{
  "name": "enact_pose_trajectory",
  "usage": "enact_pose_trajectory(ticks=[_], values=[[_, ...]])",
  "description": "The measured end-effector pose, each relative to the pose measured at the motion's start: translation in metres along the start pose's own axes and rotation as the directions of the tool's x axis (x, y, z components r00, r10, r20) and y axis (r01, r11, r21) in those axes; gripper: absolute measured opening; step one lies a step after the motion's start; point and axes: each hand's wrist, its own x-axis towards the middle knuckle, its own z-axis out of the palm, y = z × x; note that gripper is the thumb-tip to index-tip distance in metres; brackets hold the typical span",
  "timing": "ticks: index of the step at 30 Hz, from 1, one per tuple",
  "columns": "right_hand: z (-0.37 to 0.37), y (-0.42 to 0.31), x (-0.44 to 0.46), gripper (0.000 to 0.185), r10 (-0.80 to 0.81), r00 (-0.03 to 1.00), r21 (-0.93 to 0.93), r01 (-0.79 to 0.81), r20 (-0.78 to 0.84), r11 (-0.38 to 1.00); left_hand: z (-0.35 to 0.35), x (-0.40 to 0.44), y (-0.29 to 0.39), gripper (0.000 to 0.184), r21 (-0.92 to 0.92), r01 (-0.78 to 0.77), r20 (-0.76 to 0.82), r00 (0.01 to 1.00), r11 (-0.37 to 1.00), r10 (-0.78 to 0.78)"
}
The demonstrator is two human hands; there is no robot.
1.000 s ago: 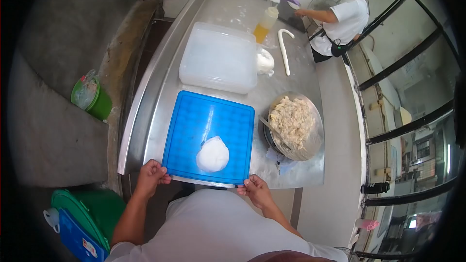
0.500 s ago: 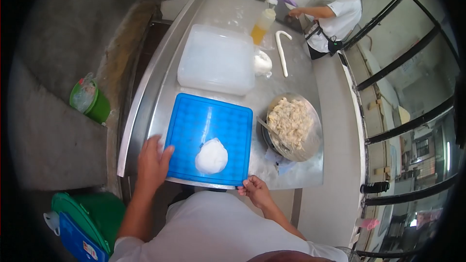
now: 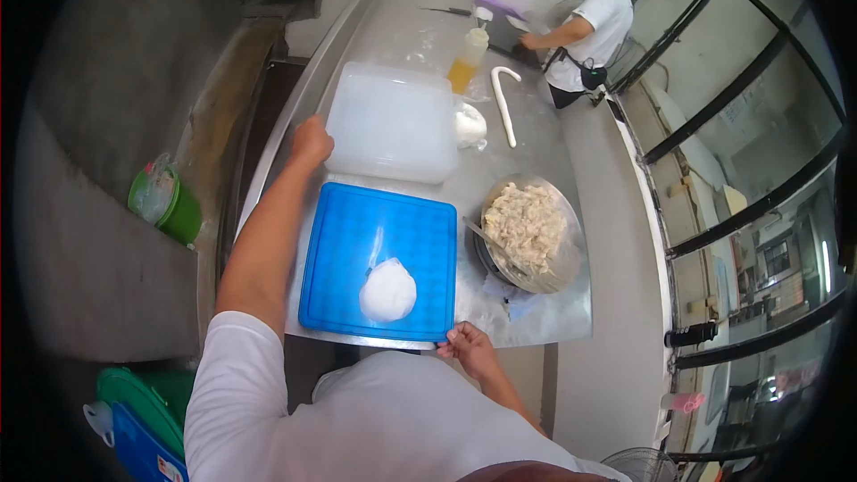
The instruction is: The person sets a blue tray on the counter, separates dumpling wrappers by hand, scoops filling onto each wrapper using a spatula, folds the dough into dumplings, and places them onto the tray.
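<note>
My left hand (image 3: 312, 140) is closed at the left side of a translucent white plastic box (image 3: 390, 122), its fingers curled by the edge and partly hidden. Nearer to me lies a flat blue plastic lid (image 3: 348, 241), and my right hand (image 3: 469, 347) pinches its front right corner. On the lid sits a smooth white mound (image 3: 388, 291) that looks like dough or flour. To the right, a metal bowl (image 3: 571, 259) holds a pale chunky mixture (image 3: 527, 228) with a utensil handle (image 3: 479, 230) sticking out over its left rim.
Behind the box stand a squeeze bottle of yellow liquid (image 3: 467, 62), a white lump (image 3: 470, 127) and a long white dough strip (image 3: 504, 107). A knife (image 3: 451, 11) lies farther back. A co-worker (image 3: 594, 31) stands at the far right. Green bins (image 3: 181, 214) are on the floor.
My left hand has moved forward from beside the blue lid to the left side of the plastic box. My right hand stays at the lid's corner. The view has shifted slightly.
</note>
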Motion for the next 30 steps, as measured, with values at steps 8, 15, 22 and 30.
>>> enact_pose_trajectory(ticks=[8,15,22,30], values=[[-0.001,-0.001,-0.001,0.013,-0.005,1.000,0.004,0.005,-0.006,1.000,0.004,0.017,0.010,0.026,0.130,0.051,0.004,0.999,0.990,-0.052],[-0.003,0.001,0.001,0.015,-0.008,1.000,-0.025,0.008,-0.008,1.000,-0.005,0.027,0.022,0.028,0.184,0.046,0.095,0.993,0.982,-0.064],[0.000,0.007,-0.002,0.015,-0.041,0.998,-0.034,0.040,-0.043,0.999,0.000,0.061,0.031,0.030,0.105,0.003,-0.051,0.999,0.994,0.002],[0.014,-0.023,-0.013,0.020,0.028,0.996,-0.147,-0.040,-0.081,0.988,-0.023,0.095,0.030,0.021,-0.596,-0.223,-0.340,0.940,0.772,0.009]])
